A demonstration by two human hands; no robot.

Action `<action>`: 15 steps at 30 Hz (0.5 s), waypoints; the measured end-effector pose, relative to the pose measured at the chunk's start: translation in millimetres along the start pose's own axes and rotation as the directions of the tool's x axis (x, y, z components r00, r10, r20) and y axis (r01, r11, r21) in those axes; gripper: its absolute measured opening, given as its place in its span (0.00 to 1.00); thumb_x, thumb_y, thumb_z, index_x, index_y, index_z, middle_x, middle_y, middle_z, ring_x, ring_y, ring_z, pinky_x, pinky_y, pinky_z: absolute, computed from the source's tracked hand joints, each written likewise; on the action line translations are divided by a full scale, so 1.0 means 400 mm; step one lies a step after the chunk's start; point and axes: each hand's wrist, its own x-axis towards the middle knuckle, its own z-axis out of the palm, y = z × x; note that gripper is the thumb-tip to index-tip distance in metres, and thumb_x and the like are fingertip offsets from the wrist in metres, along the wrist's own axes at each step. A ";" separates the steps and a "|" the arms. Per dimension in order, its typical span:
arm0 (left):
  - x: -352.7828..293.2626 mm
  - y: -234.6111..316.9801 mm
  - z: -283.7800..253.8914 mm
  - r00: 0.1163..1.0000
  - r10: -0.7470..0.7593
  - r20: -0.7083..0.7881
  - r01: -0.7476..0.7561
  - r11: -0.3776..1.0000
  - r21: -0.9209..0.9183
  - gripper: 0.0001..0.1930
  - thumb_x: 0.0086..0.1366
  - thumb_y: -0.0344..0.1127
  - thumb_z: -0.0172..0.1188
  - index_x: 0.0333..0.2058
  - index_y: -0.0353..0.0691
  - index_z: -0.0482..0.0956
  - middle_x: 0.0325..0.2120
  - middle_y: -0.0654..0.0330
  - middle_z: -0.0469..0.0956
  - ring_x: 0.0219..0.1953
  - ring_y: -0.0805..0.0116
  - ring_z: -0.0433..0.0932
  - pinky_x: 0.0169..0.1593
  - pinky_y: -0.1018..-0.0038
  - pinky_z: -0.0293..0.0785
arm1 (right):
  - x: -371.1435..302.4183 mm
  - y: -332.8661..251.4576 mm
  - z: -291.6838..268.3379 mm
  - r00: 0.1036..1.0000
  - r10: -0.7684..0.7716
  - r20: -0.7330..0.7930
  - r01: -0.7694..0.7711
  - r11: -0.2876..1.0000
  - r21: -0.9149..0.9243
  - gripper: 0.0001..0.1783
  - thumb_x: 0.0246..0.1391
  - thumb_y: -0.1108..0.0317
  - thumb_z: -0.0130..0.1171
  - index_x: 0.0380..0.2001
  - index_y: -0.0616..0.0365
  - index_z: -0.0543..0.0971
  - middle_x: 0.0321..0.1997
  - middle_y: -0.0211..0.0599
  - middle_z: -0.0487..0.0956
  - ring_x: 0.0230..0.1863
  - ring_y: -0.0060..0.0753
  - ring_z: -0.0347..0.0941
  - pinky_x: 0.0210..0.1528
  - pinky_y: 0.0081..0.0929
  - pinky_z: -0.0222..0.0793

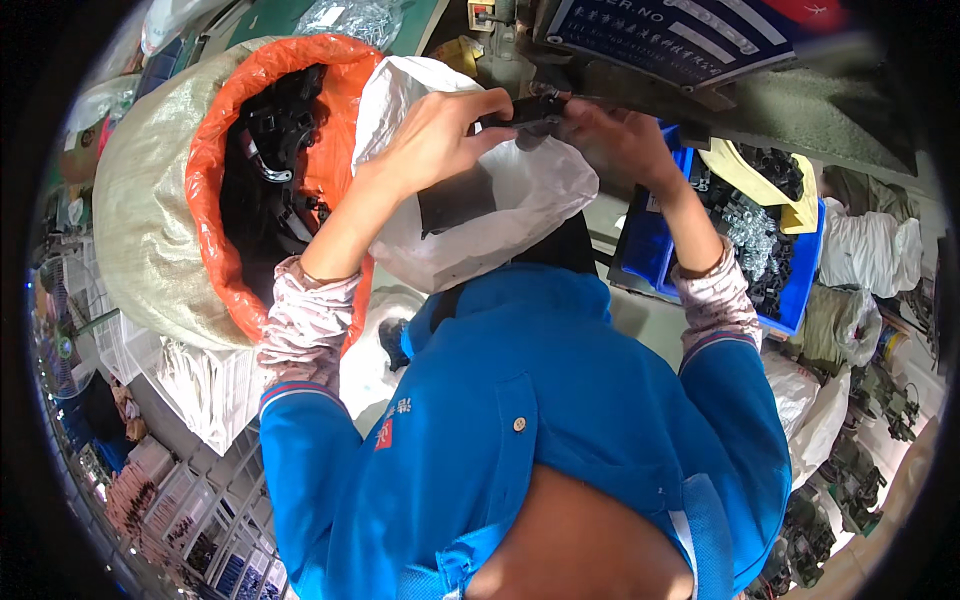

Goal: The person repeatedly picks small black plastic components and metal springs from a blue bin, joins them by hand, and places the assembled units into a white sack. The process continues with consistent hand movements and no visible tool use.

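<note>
Centrally, near the top of the view, a person's left hand [440, 135] is holding a small black part [520, 112], its grip clamped on the part between thumb and fingers. From the other side, the right hand [628, 145] is reaching to the part's right end; its fingertips are lying in shadow, so whether that grip is together or apart I cannot tell. Just below the part, an open white bag [545, 195] is gaping, with something dark showing inside. To the left, a large woven sack [140, 200] with an orange liner [210, 190] is standing open, holding a jumble of black pieces [290, 125]. To the right, a blue bin [813, 275] is holding shiny metal clips [745, 235], and a yellow holder [797, 215] is sitting over its upper part. Above the right hand, a grey machine [820, 130] is jutting in. The person is wearing a blue jacket [570, 370].
</note>
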 end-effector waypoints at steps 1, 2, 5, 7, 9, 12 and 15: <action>-0.005 0.005 0.001 1.000 0.003 -0.012 -0.003 1.000 -0.005 0.12 0.58 0.34 0.65 0.39 0.37 0.79 0.29 0.51 0.80 0.28 0.53 0.79 0.32 0.68 0.73 | 0.017 0.040 -0.029 1.000 0.022 0.017 -0.022 0.999 0.026 0.14 0.60 0.67 0.58 0.48 0.60 0.77 0.42 0.39 0.80 0.43 0.34 0.76 0.46 0.31 0.74; -0.002 0.006 0.003 1.000 0.003 -0.001 -0.003 1.000 -0.014 0.12 0.58 0.34 0.65 0.39 0.37 0.79 0.29 0.51 0.80 0.29 0.51 0.78 0.33 0.66 0.73 | 0.050 0.101 -0.062 1.000 -0.007 0.016 0.009 0.984 -0.179 0.15 0.60 0.65 0.57 0.47 0.59 0.78 0.43 0.40 0.80 0.44 0.38 0.76 0.48 0.34 0.73; 0.011 0.009 -0.004 0.999 0.011 0.036 -0.010 1.000 -0.027 0.11 0.58 0.35 0.65 0.37 0.37 0.78 0.30 0.50 0.80 0.31 0.47 0.78 0.35 0.62 0.73 | 0.149 0.315 -0.146 0.981 -0.189 0.052 0.108 0.300 -0.948 0.17 0.57 0.59 0.54 0.47 0.52 0.80 0.47 0.41 0.81 0.46 0.47 0.77 0.53 0.40 0.72; 0.012 0.013 -0.009 0.999 0.007 0.046 -0.006 1.000 -0.025 0.11 0.58 0.35 0.64 0.37 0.37 0.78 0.30 0.50 0.80 0.31 0.47 0.78 0.35 0.62 0.73 | 0.196 0.390 -0.130 0.972 -0.228 0.057 0.079 0.089 -0.993 0.17 0.57 0.59 0.54 0.48 0.52 0.80 0.48 0.42 0.80 0.47 0.47 0.76 0.53 0.41 0.71; -0.007 0.001 0.000 1.000 0.025 -0.001 -0.025 0.999 -0.029 0.11 0.57 0.35 0.65 0.37 0.37 0.78 0.29 0.51 0.80 0.30 0.48 0.79 0.34 0.62 0.73 | 0.209 0.432 -0.114 0.968 -0.246 0.050 0.076 0.097 -0.992 0.18 0.57 0.59 0.54 0.48 0.51 0.80 0.49 0.42 0.79 0.48 0.48 0.76 0.53 0.42 0.71; -0.006 -0.021 0.008 0.997 0.070 -0.017 -0.070 0.997 -0.022 0.11 0.58 0.36 0.66 0.36 0.37 0.78 0.28 0.51 0.80 0.29 0.51 0.80 0.33 0.63 0.73 | 0.191 0.465 -0.160 0.972 -0.232 0.028 0.073 0.186 -0.980 0.18 0.57 0.59 0.54 0.49 0.50 0.79 0.51 0.44 0.78 0.50 0.49 0.75 0.54 0.44 0.70; -0.005 -0.027 0.018 0.997 0.081 0.002 -0.081 0.995 -0.051 0.11 0.59 0.37 0.65 0.36 0.39 0.77 0.28 0.52 0.79 0.31 0.49 0.79 0.33 0.62 0.73 | 0.206 0.484 -0.173 0.976 -0.220 0.012 0.061 0.217 -0.974 0.18 0.57 0.60 0.54 0.50 0.50 0.79 0.52 0.45 0.77 0.51 0.51 0.73 0.54 0.45 0.69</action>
